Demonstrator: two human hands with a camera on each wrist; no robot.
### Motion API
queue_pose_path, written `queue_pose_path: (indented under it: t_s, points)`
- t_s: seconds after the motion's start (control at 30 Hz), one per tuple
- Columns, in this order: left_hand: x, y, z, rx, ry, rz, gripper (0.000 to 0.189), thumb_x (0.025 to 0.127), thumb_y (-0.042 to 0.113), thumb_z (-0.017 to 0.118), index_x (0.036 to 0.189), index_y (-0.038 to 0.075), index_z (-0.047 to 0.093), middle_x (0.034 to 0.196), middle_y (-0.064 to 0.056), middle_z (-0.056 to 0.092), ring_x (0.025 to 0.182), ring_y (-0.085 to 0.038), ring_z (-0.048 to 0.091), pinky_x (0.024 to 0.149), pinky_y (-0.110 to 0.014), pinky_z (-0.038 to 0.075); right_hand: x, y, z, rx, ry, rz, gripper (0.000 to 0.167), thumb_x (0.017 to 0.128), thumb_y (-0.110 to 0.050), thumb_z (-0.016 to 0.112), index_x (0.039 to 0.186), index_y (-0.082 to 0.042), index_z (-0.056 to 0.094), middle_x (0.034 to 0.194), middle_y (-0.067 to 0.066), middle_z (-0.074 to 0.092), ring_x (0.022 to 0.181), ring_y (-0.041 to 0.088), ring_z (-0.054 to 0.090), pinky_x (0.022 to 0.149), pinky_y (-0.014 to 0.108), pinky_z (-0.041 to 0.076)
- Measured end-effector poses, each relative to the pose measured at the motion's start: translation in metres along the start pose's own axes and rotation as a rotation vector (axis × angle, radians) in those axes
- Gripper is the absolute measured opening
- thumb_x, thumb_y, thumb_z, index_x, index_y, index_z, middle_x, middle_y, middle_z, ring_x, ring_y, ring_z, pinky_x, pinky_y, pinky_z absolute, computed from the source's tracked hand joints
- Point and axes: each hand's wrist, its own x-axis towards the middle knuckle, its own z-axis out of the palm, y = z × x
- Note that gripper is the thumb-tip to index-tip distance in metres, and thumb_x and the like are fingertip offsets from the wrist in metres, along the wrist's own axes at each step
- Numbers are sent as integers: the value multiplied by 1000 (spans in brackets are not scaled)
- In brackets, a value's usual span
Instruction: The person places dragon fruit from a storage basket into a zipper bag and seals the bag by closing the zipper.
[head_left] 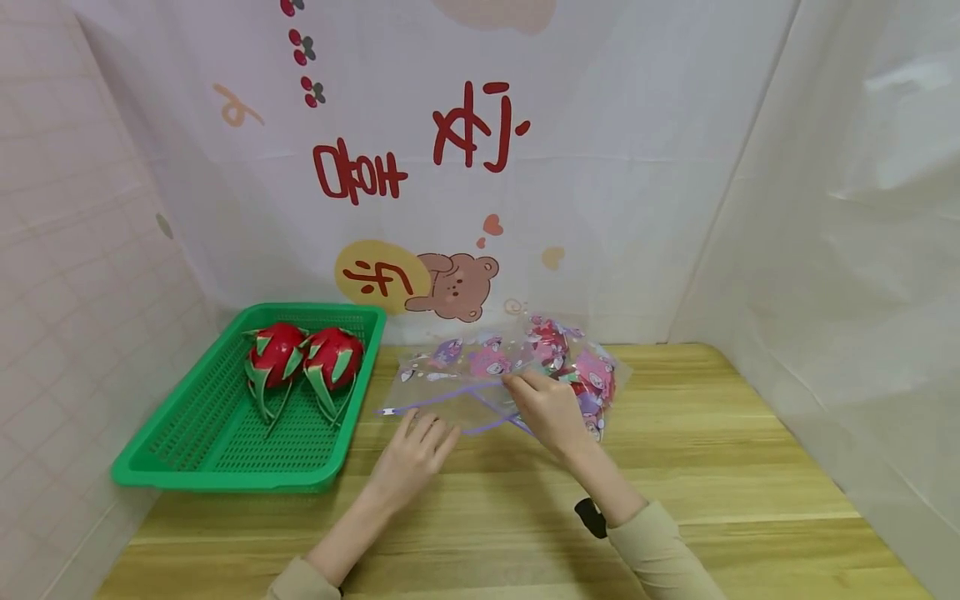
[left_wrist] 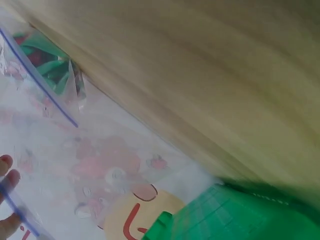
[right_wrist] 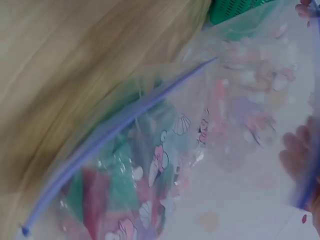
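A clear zip bag (head_left: 431,393) with pink and purple cartoon prints and a purple zip edge is held up between both hands. My left hand (head_left: 415,458) pinches its edge, near the white slider (head_left: 387,411). My right hand (head_left: 551,412) pinches the bag's mouth at the other end, fingers (right_wrist: 295,155) close to the purple strip. Beside it on the right lies a second printed zip bag (head_left: 596,375) with red and green contents (right_wrist: 95,195), partly hidden behind my right hand. No fruit shows inside the held bag.
At the left stands a green plastic basket (head_left: 345,450) with two red dragon fruits, one (head_left: 279,354) left of the other (head_left: 333,358). All this is on a wooden table (head_left: 465,533), backed by a white printed cloth (head_left: 615,183). A dark band (head_left: 591,517) is at my right wrist.
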Motion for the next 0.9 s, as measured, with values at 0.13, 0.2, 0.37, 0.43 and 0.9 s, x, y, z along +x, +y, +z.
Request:
queue_pose_path:
  t_s: [0.13, 0.2, 0.37, 0.43, 0.9]
  points:
    - [-3, -4, 0, -2, -41, 7, 48, 95, -5, 26, 97, 18, 68, 87, -3, 62, 85, -19, 60, 85, -43, 55, 1, 1, 0, -64, -24, -35, 4, 79, -3, 72, 82, -5, 71, 73, 4, 71, 60, 15, 67, 47, 20, 51]
    - [-5, -4, 0, -5, -59, 36, 48, 94, -6, 26, 96, 19, 67, 87, -2, 61, 85, -18, 60, 85, -44, 55, 2, 2, 0, -82, -9, -43, 4, 79, -2, 70, 82, -4, 71, 72, 5, 71, 58, 15, 67, 46, 20, 50]
    - [-10, -1, 0, -33, -153, 112, 43, 92, -2, 31, 97, 23, 66, 88, 3, 60, 86, -16, 59, 87, -45, 54, 11, 6, 0, -93, 100, -26, 7, 77, 2, 70, 83, -2, 70, 73, 8, 70, 58, 20, 68, 48, 24, 54]
    - [-12, 0, 0, -40, -190, 134, 37, 89, 3, 39, 100, 25, 67, 89, 3, 61, 87, -16, 59, 89, -44, 53, 14, 6, -1, -90, 137, -14, 9, 75, 3, 71, 83, -2, 70, 73, 8, 70, 58, 20, 68, 48, 26, 54]
    - [-9, -8, -2, -82, -81, 28, 36, 89, 0, 34, 92, 19, 65, 85, -1, 60, 87, -19, 60, 83, -49, 55, 16, 6, -2, 11, 91, 34, 8, 75, -5, 76, 82, -6, 72, 77, 3, 70, 59, 15, 67, 50, 21, 52]
